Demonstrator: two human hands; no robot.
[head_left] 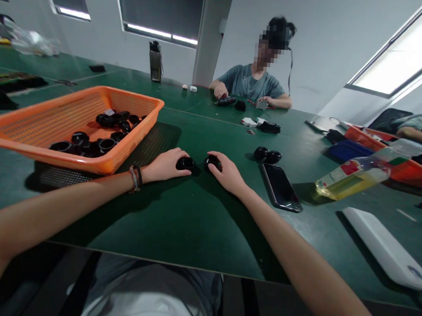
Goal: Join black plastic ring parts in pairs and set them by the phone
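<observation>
My left hand [167, 165] is closed around a small round black part [185, 164] on the green table [187, 224]. Facing it across a narrow gap, my right hand [226, 171] grips another round black part [210, 162], its thumb lying over the near side. The two parts do not touch. To the left, an orange basket [111, 164] holds several black ring-like pieces [107, 145]. Two more round black parts [267, 155] sit together beyond my right hand.
Right of my right hand lie a phone [282, 187], a tilted bottle of yellow liquid [353, 179] and a white device [386, 247]. A black bottle [155, 62] stands at the back. Across the table a person [253, 83] handles small items. Orange baskets are at far right.
</observation>
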